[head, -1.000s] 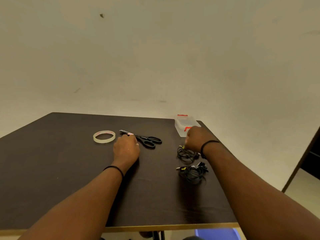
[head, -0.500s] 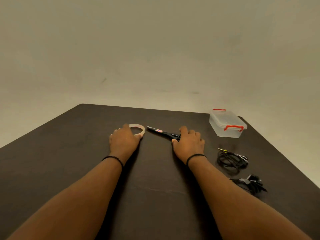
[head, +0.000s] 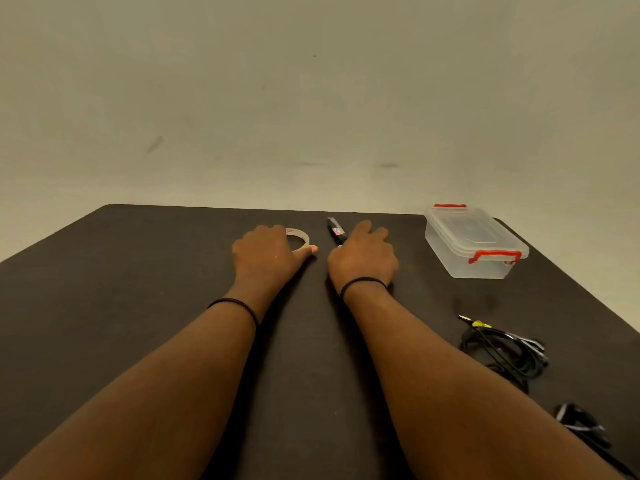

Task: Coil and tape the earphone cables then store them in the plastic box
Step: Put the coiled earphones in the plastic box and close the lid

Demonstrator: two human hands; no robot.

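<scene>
Left grip: the left hand (head: 268,258) lies over the near side of the tape roll (head: 300,237), fingers curled onto it and thumb tip touching its rim; it appears to be taking hold of the roll.
Right grip: the right hand (head: 362,259) covers the handles of the scissors (head: 336,231), whose black blades poke out past the fingers; whether the fingers are closed round the handles cannot be told.
Earphone cables: two black bundles on the counter (head: 138,289) to the right, untouched; the nearer earphone cable (head: 581,426) sits at the frame edge, the farther earphone cable (head: 505,348) shows a yellow-marked plug.
Plastic box (head: 474,242): at the far right corner, lid on, red latches, seemingly holding nothing.
Progress: judged early; no tape strip is seen on either cable and nothing is stored.
Left to do: cut tape, bind both coils, open the box, put them in.
</scene>
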